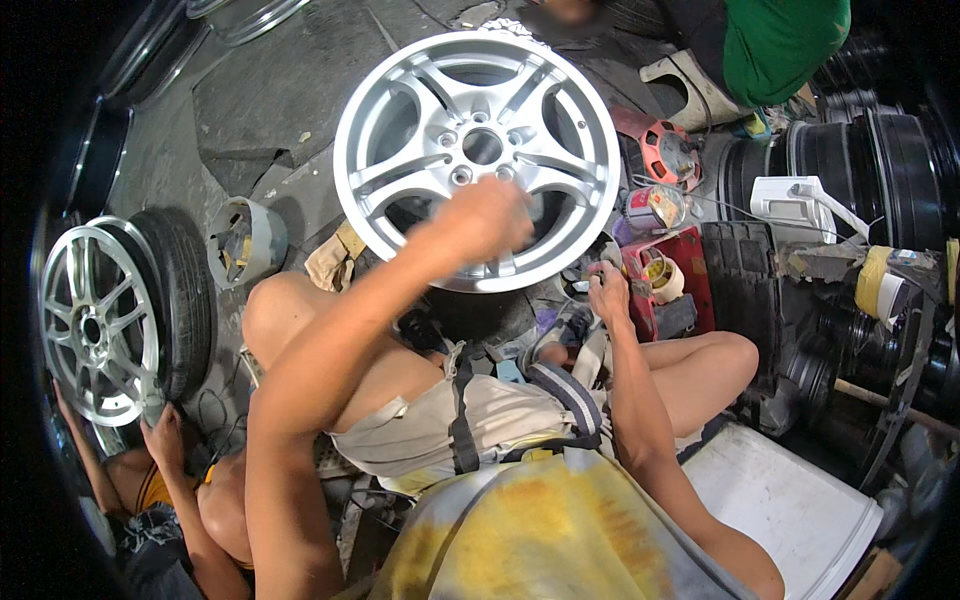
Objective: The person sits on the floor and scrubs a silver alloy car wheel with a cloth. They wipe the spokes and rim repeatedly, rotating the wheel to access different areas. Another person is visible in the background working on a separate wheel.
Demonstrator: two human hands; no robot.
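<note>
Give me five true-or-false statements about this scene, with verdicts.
1. The left hand is at the lower part of the large silver alloy wheel. True.
2. The right hand covers that wheel's centre. False: it is outside the wheel, lower right.
3. A grey bucket stands right of that wheel. False: left of it.
4. Green cloth shows at upper right. True.
5. No hand is near the multi-spoke wheel at far left. False: a co-worker's hand is by its lower edge.

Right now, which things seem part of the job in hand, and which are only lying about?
Seemingly in the job:
- silver wheel, with the blurred left hand over it

Seemingly lying about:
- pale bucket
- black tyre, at left
</note>
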